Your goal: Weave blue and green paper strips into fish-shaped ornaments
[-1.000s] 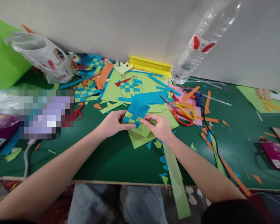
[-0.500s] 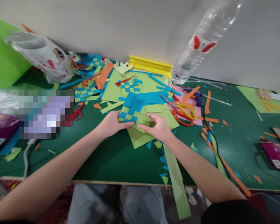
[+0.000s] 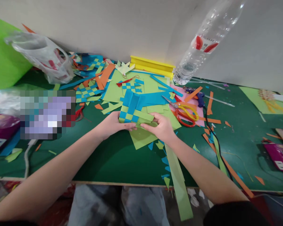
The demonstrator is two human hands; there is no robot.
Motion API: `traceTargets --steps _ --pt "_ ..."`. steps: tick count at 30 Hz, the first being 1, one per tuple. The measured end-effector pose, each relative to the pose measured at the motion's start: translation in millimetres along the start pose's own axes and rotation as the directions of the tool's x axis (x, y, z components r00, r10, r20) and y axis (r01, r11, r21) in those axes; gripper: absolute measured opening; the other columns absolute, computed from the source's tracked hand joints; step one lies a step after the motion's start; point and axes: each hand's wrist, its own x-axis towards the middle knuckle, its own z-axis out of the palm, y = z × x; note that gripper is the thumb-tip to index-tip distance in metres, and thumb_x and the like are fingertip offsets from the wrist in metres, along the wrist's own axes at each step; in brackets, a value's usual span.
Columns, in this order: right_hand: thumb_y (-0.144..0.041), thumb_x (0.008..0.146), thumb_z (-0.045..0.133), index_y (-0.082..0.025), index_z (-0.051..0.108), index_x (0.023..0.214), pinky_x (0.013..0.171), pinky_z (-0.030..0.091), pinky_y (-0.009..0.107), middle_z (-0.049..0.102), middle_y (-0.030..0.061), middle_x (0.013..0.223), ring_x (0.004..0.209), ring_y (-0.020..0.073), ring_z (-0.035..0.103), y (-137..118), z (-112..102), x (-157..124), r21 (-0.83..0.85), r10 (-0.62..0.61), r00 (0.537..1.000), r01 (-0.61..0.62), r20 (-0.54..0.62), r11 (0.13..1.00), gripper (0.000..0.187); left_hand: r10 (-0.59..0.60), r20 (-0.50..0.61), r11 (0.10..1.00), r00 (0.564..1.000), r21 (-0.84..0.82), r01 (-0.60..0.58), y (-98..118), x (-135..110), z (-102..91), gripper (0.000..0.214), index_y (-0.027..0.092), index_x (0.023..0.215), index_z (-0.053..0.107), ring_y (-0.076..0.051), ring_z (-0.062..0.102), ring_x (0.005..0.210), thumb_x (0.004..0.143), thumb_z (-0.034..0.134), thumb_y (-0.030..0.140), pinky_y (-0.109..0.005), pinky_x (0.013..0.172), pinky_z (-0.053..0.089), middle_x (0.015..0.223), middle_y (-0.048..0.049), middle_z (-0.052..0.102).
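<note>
A small weave of blue and light-green paper strips [image 3: 129, 112] is held up over the middle of the table, its lower part a checker pattern and its blue strips standing up at the top. My left hand [image 3: 114, 125] grips its lower left side, thumb along the bottom edge. On the right, my right hand [image 3: 159, 125] pinches the ends of the green strips. Beneath the weave lie green paper sheets [image 3: 141, 138]. Just behind it is a wide blue paper strip [image 3: 154, 98]. The fingers behind the weave are hidden.
Scissors [image 3: 185, 113] with red and yellow handles and a glue gun [image 3: 195, 94] lie to the right. A plastic bottle [image 3: 195, 53] leans by the wall. A plastic bag [image 3: 43, 58], woven pieces [image 3: 87, 91] and a blurred-out device [image 3: 47, 116] are on the left.
The weave has been turned slightly and tilted more upright, so its checker face shows more squarely. Both hands keep their hold, with the right hand shifted a little.
</note>
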Motion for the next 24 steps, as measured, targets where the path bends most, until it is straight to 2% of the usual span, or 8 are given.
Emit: traceTargets --steps 7,15,20,24 --pt "-0.048 0.072 0.075 -0.019 0.067 0.102 0.067 0.053 0.032 0.071 0.0042 0.083 0.075 0.0186 0.066 1.6 0.4 -0.3 -0.026 -0.012 1.000 0.011 -0.006 1.000 0.042 0.001 0.002 1.000 1.000 0.007 -0.001 -1.6 -0.3 -0.8 0.031 0.016 0.093 0.069 -0.020 0.073 0.080 0.074 0.077 0.039 -0.031 0.077 0.061 0.086 -0.0076 0.077" --pt "-0.043 0.075 0.074 -0.020 0.067 0.100 0.071 0.055 0.032 0.073 0.0045 0.089 0.080 0.0187 0.069 -0.5 -0.6 0.0 -0.004 -0.059 0.998 0.059 0.019 0.998 0.035 -0.005 -0.036 0.999 0.999 0.042 0.007 0.5 -0.4 0.1 0.030 0.019 0.088 0.072 -0.021 0.073 0.080 0.070 0.079 0.042 -0.035 0.080 0.060 0.086 -0.0060 0.077" --pt "-0.045 0.075 0.073 -0.020 0.067 0.102 0.068 0.054 0.033 0.072 0.0048 0.087 0.077 0.0190 0.068 0.6 -0.4 -0.2 -0.027 -0.053 0.997 0.054 0.053 0.998 0.038 0.021 -0.113 0.992 0.993 0.125 -0.007 3.7 -1.5 -0.6 0.037 0.021 0.093 0.073 -0.024 0.071 0.090 0.066 0.080 0.045 -0.039 0.088 0.057 0.095 -0.0045 0.077" --pt "-0.045 0.076 0.072 -0.021 0.067 0.104 0.070 0.054 0.033 0.072 0.0042 0.089 0.077 0.0182 0.067 1.1 0.3 -0.7 -0.014 -0.075 0.992 0.077 0.097 0.997 0.037 0.059 -0.162 0.994 0.985 0.106 -0.042 1.3 -1.3 -2.4 0.041 0.018 0.097 0.072 -0.024 0.070 0.091 0.066 0.080 0.045 -0.037 0.084 0.057 0.099 -0.0057 0.076"
